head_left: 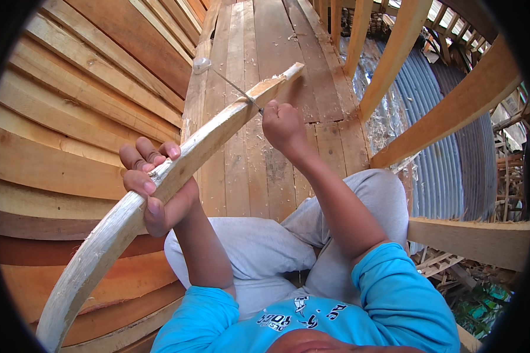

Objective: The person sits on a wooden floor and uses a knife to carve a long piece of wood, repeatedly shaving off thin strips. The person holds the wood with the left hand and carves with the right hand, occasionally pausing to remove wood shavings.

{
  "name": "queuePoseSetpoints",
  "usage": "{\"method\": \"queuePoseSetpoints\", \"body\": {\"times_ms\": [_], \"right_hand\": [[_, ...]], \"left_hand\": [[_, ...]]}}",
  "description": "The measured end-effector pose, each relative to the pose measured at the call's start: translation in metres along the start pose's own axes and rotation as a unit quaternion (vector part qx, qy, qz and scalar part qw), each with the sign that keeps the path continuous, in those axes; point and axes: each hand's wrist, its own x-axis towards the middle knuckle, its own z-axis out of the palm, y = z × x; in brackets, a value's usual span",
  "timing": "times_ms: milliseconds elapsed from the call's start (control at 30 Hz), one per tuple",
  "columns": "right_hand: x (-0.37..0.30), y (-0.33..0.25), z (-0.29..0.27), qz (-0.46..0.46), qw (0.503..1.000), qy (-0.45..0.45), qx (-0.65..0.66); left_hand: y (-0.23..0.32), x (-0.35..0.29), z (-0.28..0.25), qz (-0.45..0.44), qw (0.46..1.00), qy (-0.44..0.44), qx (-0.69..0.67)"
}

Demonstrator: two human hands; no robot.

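A long pale wooden plank (215, 134), curved in this wide view, runs diagonally from the lower left to the upper middle. My left hand (179, 203) is wrapped around it from below, fingers along one edge and thumb near the other. My right hand (284, 126) is closed in a fist near the plank's far part. Out of that fist comes a thin metal tool (232, 86), lying across the plank, with a rounded clear or whitish knob at its other end. The fist hides the tool's near end, and its exact kind cannot be told. Rough, freshly cut wood shows beside it.
I sit cross-legged on a plank floor (271, 176) sprinkled with wood shavings. A wall of overlapping boards (70, 112) rises at the left. On the right stand wooden railing posts (394, 59), with corrugated metal sheets (436, 135) beyond them and scrap wood lower down.
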Motion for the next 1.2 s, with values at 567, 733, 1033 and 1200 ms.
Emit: {"method": "queuePoseSetpoints", "body": {"times_ms": [567,733,1033,1200], "right_hand": [[-0.039,-0.066,-0.01,-0.007,0.993,-0.099,-0.059],[-0.03,-0.047,0.002,-0.022,0.994,-0.102,-0.021],[-0.034,-0.048,0.011,-0.076,0.996,-0.015,-0.035],[-0.019,-0.028,0.019,-0.05,0.996,0.001,-0.074]], "left_hand": [[0.005,-0.004,-0.012,0.005,1.0,-0.029,0.002],[0.003,-0.001,-0.013,-0.004,0.998,0.058,0.02],[0.001,0.0,0.002,-0.002,0.996,0.09,0.024],[-0.024,-0.011,-0.017,-0.018,0.996,0.092,0.014]]}}
